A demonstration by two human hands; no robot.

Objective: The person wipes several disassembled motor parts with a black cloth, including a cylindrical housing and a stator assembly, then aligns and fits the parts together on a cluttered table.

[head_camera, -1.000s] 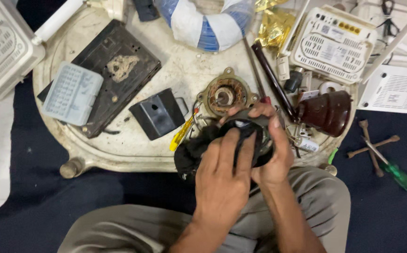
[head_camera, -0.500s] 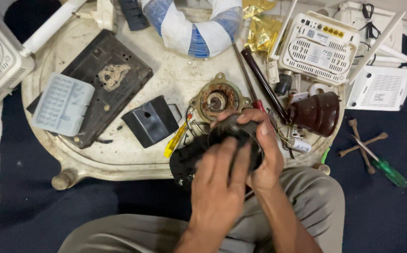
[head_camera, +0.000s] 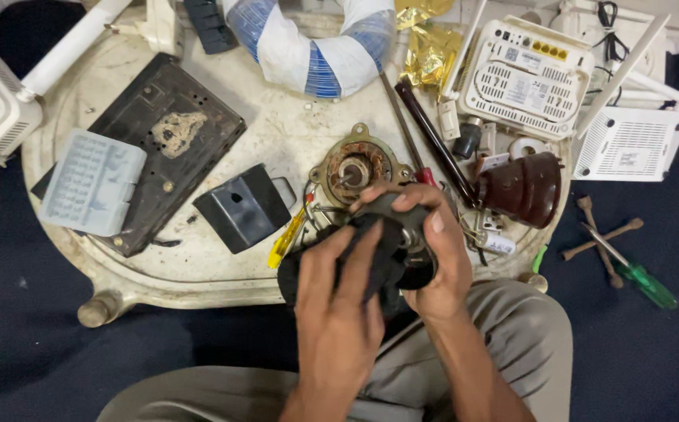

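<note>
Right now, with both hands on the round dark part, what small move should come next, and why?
Probably keep wiping: the left hand presses a dark cloth onto the round motor part, which the right hand cups. Turning it slightly would bring an unwiped side under the cloth.

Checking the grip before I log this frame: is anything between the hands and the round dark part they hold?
Yes: a black cloth lies under the left hand, between it and the round dark part. The right hand grips that part directly.
</note>
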